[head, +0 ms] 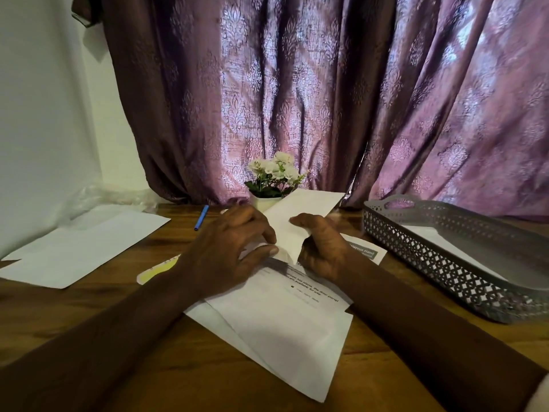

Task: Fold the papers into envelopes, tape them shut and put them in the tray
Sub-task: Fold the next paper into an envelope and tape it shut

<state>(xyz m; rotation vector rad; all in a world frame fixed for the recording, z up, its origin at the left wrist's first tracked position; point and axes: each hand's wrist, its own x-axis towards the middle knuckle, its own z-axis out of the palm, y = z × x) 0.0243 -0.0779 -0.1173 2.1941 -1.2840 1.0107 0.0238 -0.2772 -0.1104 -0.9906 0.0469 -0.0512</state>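
White paper, its raised flap pinched by the right hand, its crease by the left hand

My forearms run bare to my left hand and right hand; a sliver of pale fabric edges my right arm, nearer me than the tray.
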